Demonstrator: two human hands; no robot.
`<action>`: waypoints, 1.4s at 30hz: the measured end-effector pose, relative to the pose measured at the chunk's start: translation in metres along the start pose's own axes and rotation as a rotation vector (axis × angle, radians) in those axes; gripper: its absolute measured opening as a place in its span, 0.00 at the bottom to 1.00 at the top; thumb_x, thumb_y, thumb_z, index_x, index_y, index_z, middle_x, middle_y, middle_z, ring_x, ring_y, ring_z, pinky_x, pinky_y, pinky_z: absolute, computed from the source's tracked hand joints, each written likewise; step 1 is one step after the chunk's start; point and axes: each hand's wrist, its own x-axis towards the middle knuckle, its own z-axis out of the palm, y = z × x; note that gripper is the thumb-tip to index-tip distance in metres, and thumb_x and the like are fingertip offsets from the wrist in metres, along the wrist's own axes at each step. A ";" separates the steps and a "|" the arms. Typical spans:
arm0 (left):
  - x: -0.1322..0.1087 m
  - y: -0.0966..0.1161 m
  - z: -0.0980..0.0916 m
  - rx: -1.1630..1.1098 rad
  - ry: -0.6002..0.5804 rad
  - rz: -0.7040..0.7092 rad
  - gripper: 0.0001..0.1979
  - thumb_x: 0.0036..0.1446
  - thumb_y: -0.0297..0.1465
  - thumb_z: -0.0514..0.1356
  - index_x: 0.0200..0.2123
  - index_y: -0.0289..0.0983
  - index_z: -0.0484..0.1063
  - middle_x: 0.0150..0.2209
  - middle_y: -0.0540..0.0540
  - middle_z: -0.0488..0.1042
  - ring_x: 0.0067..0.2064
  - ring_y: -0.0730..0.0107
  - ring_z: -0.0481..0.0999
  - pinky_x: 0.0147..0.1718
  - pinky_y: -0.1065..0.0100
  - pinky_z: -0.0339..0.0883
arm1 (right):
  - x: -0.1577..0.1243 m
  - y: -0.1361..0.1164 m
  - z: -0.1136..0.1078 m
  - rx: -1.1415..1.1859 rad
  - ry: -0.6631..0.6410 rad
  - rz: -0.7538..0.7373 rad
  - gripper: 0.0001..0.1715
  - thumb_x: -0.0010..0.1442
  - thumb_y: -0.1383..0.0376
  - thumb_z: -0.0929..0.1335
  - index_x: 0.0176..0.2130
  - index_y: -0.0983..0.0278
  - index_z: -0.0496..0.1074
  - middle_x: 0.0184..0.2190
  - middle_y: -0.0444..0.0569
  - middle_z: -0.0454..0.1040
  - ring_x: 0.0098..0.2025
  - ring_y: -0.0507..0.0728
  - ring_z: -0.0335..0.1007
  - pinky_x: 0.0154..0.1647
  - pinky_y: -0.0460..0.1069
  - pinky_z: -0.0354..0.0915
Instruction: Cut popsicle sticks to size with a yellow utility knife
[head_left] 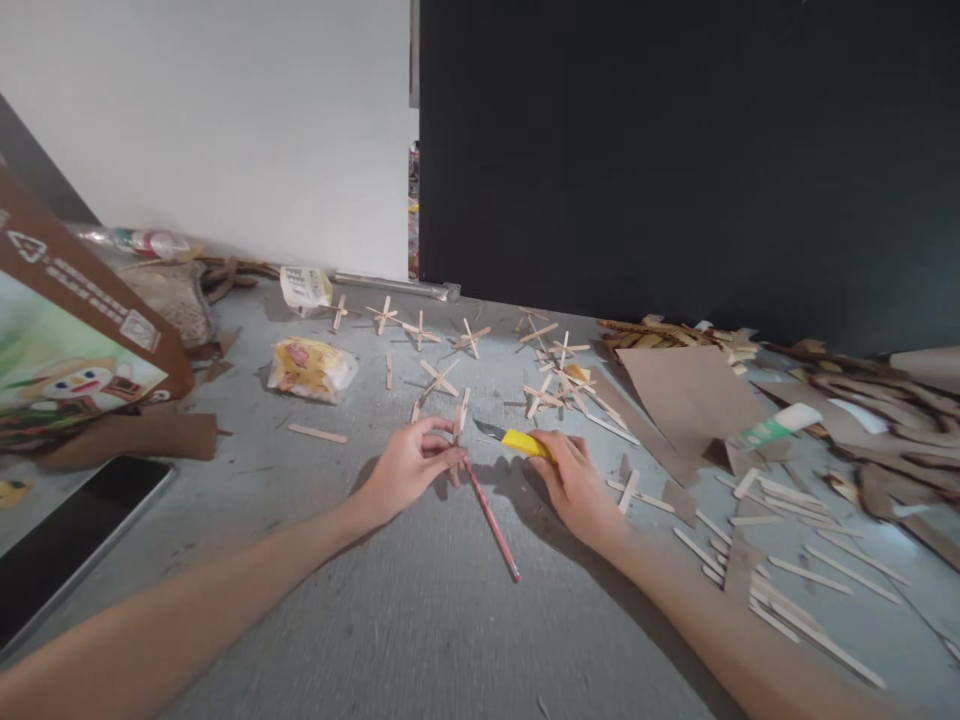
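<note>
My left hand (pixel 409 465) pinches a short wooden craft stick (pixel 456 428) against the grey table (pixel 420 620), fingers closed on it. My right hand (pixel 574 482) grips a yellow utility knife (pixel 517 441), whose blade points left toward the stick. A red pencil (pixel 491 518) lies on the table between my hands, running down and to the right from the stick.
Several glued stick crosses (pixel 439 377) lie behind my hands. Loose sticks (pixel 795 575) and brown cardboard pieces (pixel 686 395) cover the right side, with a white-and-green glue bottle (pixel 780 424). A snack packet (pixel 311 368), a printed box (pixel 75 340) and a dark tablet (pixel 67 540) sit at left.
</note>
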 end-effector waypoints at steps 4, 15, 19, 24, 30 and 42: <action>0.001 -0.001 0.000 -0.015 -0.018 0.001 0.25 0.55 0.52 0.67 0.45 0.39 0.70 0.34 0.43 0.84 0.27 0.62 0.83 0.27 0.65 0.75 | 0.000 -0.006 -0.005 0.076 -0.063 -0.044 0.19 0.77 0.58 0.55 0.53 0.58 0.70 0.42 0.54 0.78 0.43 0.63 0.72 0.46 0.57 0.69; 0.000 -0.001 0.002 -0.051 -0.016 0.023 0.25 0.55 0.46 0.69 0.48 0.37 0.69 0.32 0.45 0.83 0.24 0.66 0.80 0.24 0.66 0.74 | 0.003 -0.007 -0.005 0.201 -0.144 -0.019 0.18 0.77 0.58 0.57 0.49 0.59 0.73 0.41 0.52 0.80 0.42 0.61 0.77 0.44 0.54 0.71; 0.001 -0.001 0.001 -0.060 -0.013 0.036 0.25 0.56 0.46 0.68 0.49 0.36 0.70 0.30 0.47 0.81 0.23 0.69 0.78 0.23 0.69 0.71 | 0.002 -0.007 -0.004 0.208 -0.130 -0.011 0.17 0.76 0.59 0.58 0.49 0.60 0.73 0.41 0.52 0.81 0.42 0.59 0.78 0.43 0.52 0.71; 0.001 0.000 0.000 -0.031 -0.009 0.066 0.25 0.57 0.45 0.68 0.50 0.34 0.73 0.32 0.45 0.82 0.24 0.69 0.79 0.27 0.68 0.73 | 0.002 -0.004 -0.002 0.196 -0.102 -0.015 0.17 0.76 0.58 0.58 0.49 0.60 0.73 0.40 0.52 0.81 0.39 0.58 0.78 0.41 0.51 0.71; 0.003 -0.004 0.000 -0.040 0.042 0.067 0.20 0.57 0.44 0.69 0.44 0.34 0.74 0.32 0.44 0.82 0.25 0.69 0.79 0.25 0.69 0.72 | 0.002 -0.004 -0.002 0.187 -0.080 -0.020 0.16 0.76 0.59 0.59 0.48 0.60 0.73 0.38 0.51 0.80 0.38 0.58 0.78 0.39 0.50 0.71; 0.003 -0.005 0.000 -0.073 0.033 0.056 0.20 0.57 0.44 0.69 0.42 0.34 0.73 0.32 0.43 0.83 0.26 0.66 0.82 0.27 0.68 0.74 | 0.001 -0.003 -0.001 0.184 -0.064 -0.017 0.16 0.76 0.59 0.59 0.49 0.60 0.73 0.36 0.49 0.80 0.36 0.57 0.78 0.38 0.49 0.71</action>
